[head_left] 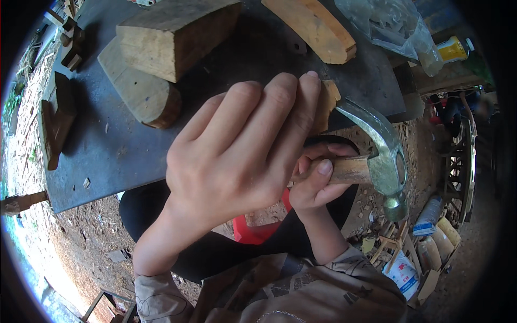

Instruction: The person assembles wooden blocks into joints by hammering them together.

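Head view: right hand clasps hammer near its head; claw beside wood piece at tabletop edge. Left hand: grip hidden, cannot tell. Judgement: brace wood, fingers clear.

I'm seeing one fisheye camera looking steeply down from the person's head, with the bare left hand filling its middle up close, the dark, smooth-topped table stretching ahead and the brown printed shirt curving along the lower edge.
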The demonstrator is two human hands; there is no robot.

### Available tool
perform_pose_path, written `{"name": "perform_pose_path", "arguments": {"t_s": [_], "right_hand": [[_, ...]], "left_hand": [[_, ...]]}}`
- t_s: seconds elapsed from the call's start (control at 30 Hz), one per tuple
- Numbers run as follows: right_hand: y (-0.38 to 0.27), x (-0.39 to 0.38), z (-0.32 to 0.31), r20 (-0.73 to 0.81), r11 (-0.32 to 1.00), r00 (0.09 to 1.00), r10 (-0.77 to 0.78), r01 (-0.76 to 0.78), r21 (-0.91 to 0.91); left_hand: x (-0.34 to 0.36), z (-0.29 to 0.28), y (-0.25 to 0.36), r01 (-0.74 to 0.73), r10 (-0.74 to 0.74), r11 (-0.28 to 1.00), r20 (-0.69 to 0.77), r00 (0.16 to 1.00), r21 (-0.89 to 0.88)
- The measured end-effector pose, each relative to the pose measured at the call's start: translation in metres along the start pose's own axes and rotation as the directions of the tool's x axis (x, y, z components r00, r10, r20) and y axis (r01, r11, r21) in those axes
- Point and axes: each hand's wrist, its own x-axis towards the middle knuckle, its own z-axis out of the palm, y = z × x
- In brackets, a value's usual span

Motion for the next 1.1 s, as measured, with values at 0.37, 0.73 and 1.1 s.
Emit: {"name": "perform_pose_path", "arguments": {"t_s": [0.37,0.73,1.1], "right_hand": [[0.053,-0.023,0.007,-0.053,0.942,0.998,-0.041,0.056,0.33],[0.036,-0.01,0.01,-0.082,0.89,0.996,0.047,-0.005,0.456],[0.056,-0.029,-0.012,0.084,0.916,0.989,0.119,-0.142,0.375]], "left_hand": [[0.003,-0.003,0.01,0.069,-0.071,0.997,0.055,0.996,0.038],[0.004,-0.009,0.014,0.104,-0.114,0.992,0.145,0.983,0.072],[0.001,-0.007,0.015,0.102,-0.122,0.987,0.174,0.977,0.123]]}}
